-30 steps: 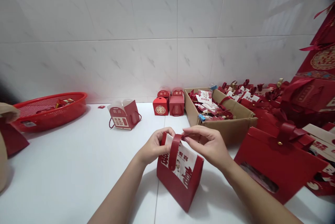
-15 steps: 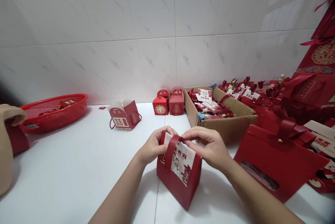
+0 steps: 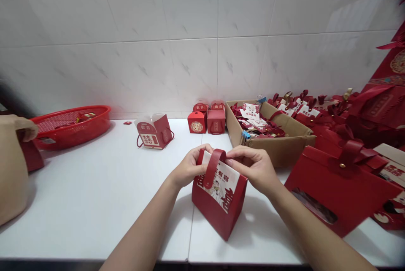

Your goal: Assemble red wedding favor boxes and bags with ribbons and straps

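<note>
A dark red paper gift box (image 3: pixel 207 205) with a white printed card on its face stands upright on the white table in front of me. My left hand (image 3: pixel 190 167) pinches its upper left edge, thumb across the card. A red strap (image 3: pixel 212 167) arches over the top and hangs down the front, its lower end showing a small hole. At the top right, my right hand (image 3: pixel 253 165) has its thumb and fingers closed on the strap's upper part, near the back. The fingertips behind the box are hidden.
A cardboard carton (image 3: pixel 278 146) of red and white tags sits at the back right, beside a larger red box (image 3: pixel 335 191) and piled gift boxes. Small red boxes (image 3: pixel 216 121) and an open-topped box (image 3: pixel 154 131) stand farther back. At left are a red basket (image 3: pixel 76 134) and another person's sleeve (image 3: pixel 12 169).
The strap's front end has lifted slightly off the card and shows lower on the face. My view has shifted, so the table's front edge now appears. Both hands keep their hold.
</note>
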`<control>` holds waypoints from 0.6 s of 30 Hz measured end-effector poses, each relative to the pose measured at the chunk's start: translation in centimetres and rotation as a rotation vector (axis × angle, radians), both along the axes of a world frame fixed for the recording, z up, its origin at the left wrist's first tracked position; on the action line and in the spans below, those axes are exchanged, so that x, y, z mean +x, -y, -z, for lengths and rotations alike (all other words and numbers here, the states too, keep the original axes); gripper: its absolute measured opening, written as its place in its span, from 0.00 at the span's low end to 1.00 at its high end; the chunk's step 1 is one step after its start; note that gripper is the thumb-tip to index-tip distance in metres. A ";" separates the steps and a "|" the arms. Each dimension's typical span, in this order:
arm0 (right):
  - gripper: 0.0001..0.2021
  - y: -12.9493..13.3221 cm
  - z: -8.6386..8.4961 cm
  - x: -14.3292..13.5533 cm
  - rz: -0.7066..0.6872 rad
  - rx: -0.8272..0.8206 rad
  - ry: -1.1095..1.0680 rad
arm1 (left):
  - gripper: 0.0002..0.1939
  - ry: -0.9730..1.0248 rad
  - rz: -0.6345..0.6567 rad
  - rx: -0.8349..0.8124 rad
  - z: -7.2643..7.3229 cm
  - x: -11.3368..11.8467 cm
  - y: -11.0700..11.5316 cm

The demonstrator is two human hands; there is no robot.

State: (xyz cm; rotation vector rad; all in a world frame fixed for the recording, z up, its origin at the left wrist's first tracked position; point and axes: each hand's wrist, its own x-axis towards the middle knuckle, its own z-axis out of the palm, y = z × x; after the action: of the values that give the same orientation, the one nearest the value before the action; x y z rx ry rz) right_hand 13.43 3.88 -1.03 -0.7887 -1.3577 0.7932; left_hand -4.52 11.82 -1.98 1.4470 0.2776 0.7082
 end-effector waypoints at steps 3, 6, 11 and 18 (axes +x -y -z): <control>0.03 0.0 0.1 0.1 -0.013 0.033 0.032 | 0.14 0.014 0.001 0.021 -0.2 0.1 0.1; 0.04 0.0 0.1 0.3 -0.025 0.038 0.095 | 0.12 0.059 -0.013 0.080 -0.5 0.4 0.3; 0.04 -0.2 0.3 0.4 -0.050 0.010 0.096 | 0.10 0.098 -0.008 0.092 -0.6 0.6 0.4; 0.05 -0.2 0.2 0.6 -0.047 0.143 0.138 | 0.09 0.120 0.034 0.062 -0.6 0.6 0.5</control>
State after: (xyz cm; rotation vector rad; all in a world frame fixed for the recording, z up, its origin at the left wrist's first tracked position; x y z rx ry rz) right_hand 14.04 4.10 -1.18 -0.7115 -1.5431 0.6797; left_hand -3.94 11.30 -1.37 1.4588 0.1392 0.7786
